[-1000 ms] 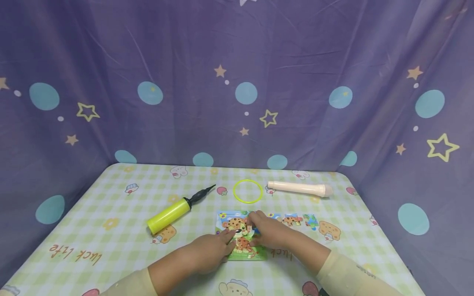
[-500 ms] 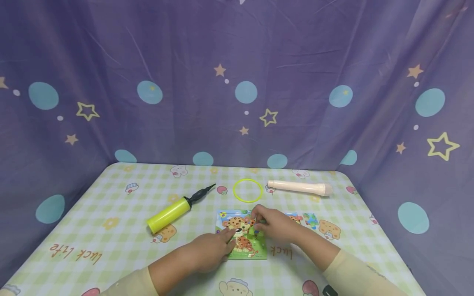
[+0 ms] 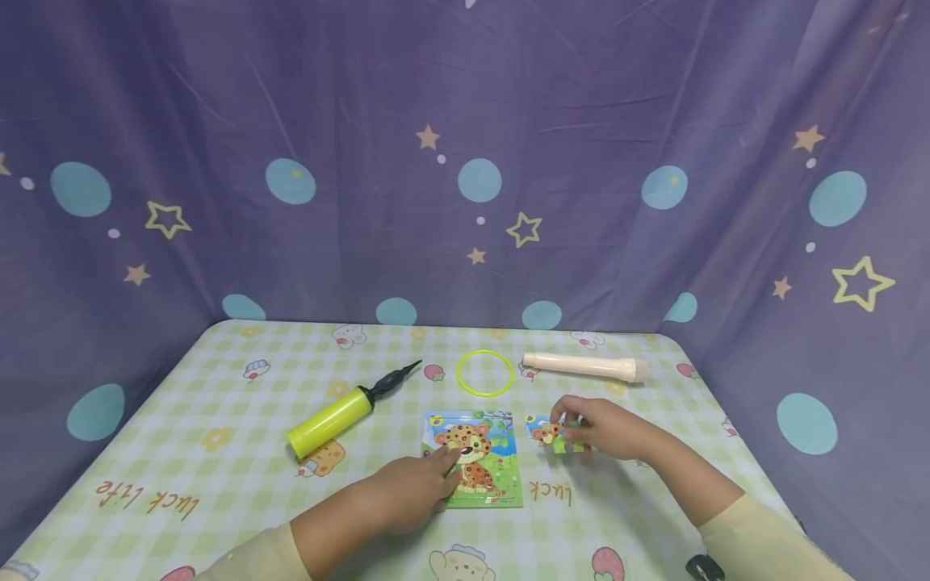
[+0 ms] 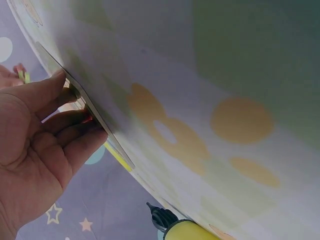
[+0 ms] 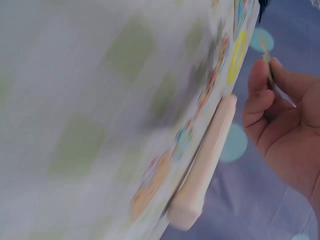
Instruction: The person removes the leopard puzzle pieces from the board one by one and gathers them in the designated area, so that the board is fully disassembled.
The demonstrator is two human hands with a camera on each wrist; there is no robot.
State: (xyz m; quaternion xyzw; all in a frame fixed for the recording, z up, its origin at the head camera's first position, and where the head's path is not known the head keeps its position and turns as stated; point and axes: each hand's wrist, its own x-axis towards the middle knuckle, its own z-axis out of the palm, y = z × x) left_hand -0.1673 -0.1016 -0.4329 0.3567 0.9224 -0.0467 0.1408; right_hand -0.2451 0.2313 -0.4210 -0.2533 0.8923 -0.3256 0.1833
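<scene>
The table (image 3: pixel 218 484) wears a smooth, faintly shiny checked plastic cloth. The puzzle board (image 3: pixel 501 476) looks like thin printed card with a slight gloss. The pump (image 3: pixel 330 420) is glossy yellow plastic, the ring (image 3: pixel 485 374) thin plastic, the cream handle (image 3: pixel 581 366) matt. Behind hangs soft, creased cloth (image 3: pixel 465 121).

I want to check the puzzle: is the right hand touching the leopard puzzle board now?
No, the right hand is off to the right of the puzzle board, pinching a loose puzzle piece.
</scene>
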